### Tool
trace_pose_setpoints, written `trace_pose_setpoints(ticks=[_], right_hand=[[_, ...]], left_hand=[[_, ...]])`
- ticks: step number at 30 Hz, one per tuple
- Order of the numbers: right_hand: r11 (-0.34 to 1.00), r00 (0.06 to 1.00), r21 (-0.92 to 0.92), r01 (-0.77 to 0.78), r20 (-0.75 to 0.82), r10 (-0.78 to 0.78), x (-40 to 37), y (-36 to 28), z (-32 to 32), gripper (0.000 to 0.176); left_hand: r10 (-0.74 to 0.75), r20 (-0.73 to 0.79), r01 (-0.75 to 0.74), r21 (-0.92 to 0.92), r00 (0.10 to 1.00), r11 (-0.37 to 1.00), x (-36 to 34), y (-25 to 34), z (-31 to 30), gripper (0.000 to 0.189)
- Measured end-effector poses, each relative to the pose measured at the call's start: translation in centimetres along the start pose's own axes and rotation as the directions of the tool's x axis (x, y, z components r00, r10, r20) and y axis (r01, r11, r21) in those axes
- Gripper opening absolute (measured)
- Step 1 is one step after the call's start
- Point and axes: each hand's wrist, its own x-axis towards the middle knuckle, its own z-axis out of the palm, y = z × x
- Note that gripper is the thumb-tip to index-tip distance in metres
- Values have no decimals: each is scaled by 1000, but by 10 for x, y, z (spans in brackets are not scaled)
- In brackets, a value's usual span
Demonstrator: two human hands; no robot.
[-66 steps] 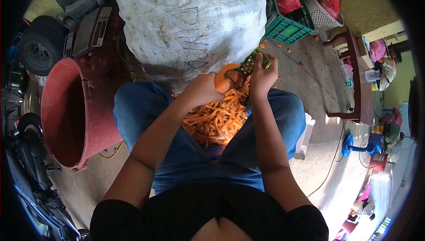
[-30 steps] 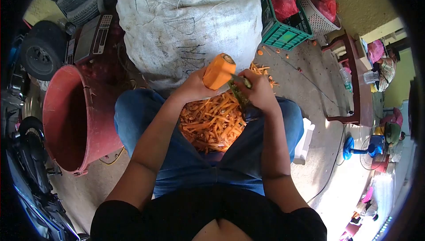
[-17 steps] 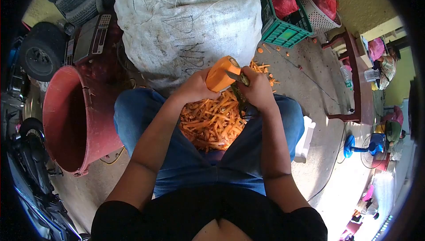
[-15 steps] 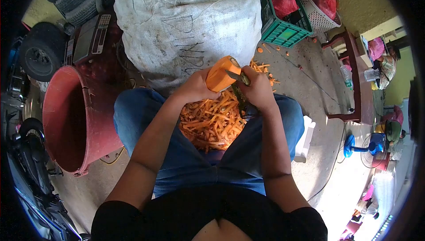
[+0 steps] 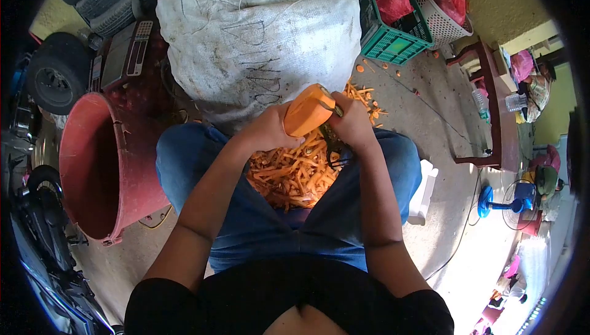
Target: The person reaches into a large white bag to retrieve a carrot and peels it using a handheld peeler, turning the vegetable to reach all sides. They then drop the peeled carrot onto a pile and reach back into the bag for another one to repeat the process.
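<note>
Grey concrete floor [image 5: 424, 114] is seen around a seated person, whose knees in blue jeans [image 5: 184, 157] are spread apart. Between the knees, on the floor, a heap of orange peelings [image 5: 289, 175] is piled up, and a few more are scattered just beyond it towards the crate.

A thick carrot [image 5: 305, 110] is held above the heap, tilted with its cut end up and away from the body. It is gripped from the left and below by the left hand [image 5: 267, 132], whose fingers are curled tightly round its lower part. The right hand [image 5: 351, 123] is closed round a peeler [image 5: 330, 143]; the dark handle is seen sticking out below the fist, and the blade is laid against the upper right side of the carrot. The two hands are set close together, almost touching.

Directly in front of the knees a big white sack [image 5: 258, 34] with dark writing is stood, filling the upper middle of the view. To its left a red tub [image 5: 92, 157] is placed beside the left knee, with a scale [image 5: 126, 43] and tyres [image 5: 52, 70] behind it. To the right of the sack a green crate [image 5: 390, 40] and a white basket [image 5: 442, 18] are set side by side. Further right a wooden bench [image 5: 491, 107] and a blue fan [image 5: 513, 197] are seen.
</note>
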Motion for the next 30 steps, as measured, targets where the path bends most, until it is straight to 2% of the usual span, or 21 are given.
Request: trace_pose_setpoints(ticks=[5, 7, 8, 9, 10, 11, 12, 14, 15, 16, 18, 19, 20, 21, 22, 23, 24, 25, 27, 28, 30], right_hand=[[997, 997, 21, -69, 40, 68, 5, 2, 1, 21], [997, 998, 61, -41, 48, 39, 7, 3, 3, 22], [995, 999, 101, -17, 51, 12, 9, 5, 4, 22], [986, 984, -139, -97, 133, 116, 16, 15, 15, 24], [915, 955, -373, -153, 183, 235, 24, 31, 32, 25], [962, 950, -212, -172, 223, 219, 24, 48, 47, 29], [959, 949, -210, -191, 211, 235, 23, 52, 60, 29], [997, 984, -77, 12, 177, 2, 22, 53, 78, 25], [997, 984, -80, 14, 176, 0, 21, 54, 80, 25], [998, 967, -53, -27, 253, 40, 17, 53, 84, 25], [998, 942, -18, -65, 328, 68, 14, 64, 109, 25], [981, 951, -56, 184, 265, -163, 12, 87, 138, 23], [903, 898, -114, 415, 209, -386, 9, 112, 166, 25], [768, 790, -187, 613, 170, -589, 8, 128, 183, 29], [766, 789, -191, 614, 170, -590, 9, 130, 191, 29], [886, 862, 169, 433, 209, -461, 9, 132, 201, 30], [856, 891, 491, 162, 300, -341, 8, 131, 206, 31], [853, 886, 495, 165, 306, -349, 7, 117, 191, 31], [863, 801, 163, 479, 320, -506, 5, 60, 132, 33], [859, 798, 167, 485, 318, -512, 1, 44, 114, 33], [864, 803, -3, 504, 369, -467, -5, 25, 91, 32]], left_hand=[[92, -101, -68, 222, 991, 973, -2, 9, 1, 49], [-206, 135, 218, -75, 969, 973, -6, 18, -3, 44], [-67, 280, 159, -320, 958, 934, -9, -2, 5, 45], [106, 381, 132, -549, 918, 826, -15, -21, 17, 46], [328, 409, -222, -287, 851, 932, -18, 11, 26, 46], [491, 513, -566, -13, 704, 824, -17, 42, 33, 47], [491, 530, -567, -23, 692, 824, -18, 41, 37, 47], [337, 572, -238, -243, 748, 941, -18, 39, 46, 49], [288, 476, -173, -271, 831, 947, -19, 38, 40, 48], [285, 475, -173, -265, 833, 949, -19, 35, 34, 48], [169, 326, -27, -398, 930, 917, -20, 27, 21, 47], [166, 325, -27, -392, 931, 920, -21, 28, 16, 47], [111, 320, 12, -357, 941, 934, -20, 29, 11, 48], [58, 313, 50, -325, 948, 944, -20, 30, 9, 49], [62, 312, 46, -325, 948, 944, -20, 28, 8, 49], [98, 264, -14, -305, 959, 952, -22, 24, 9, 50], [133, 212, -70, -281, 968, 957, -24, 21, 10, 51], [129, 201, -69, -281, 971, 957, -25, 20, 9, 51], [144, 158, -110, -203, 977, 973, -26, 19, 4, 53], [141, 153, -110, -198, 978, 974, -29, 22, 0, 53], [180, 22, -176, -141, 983, 974, -35, 28, -10, 55]])
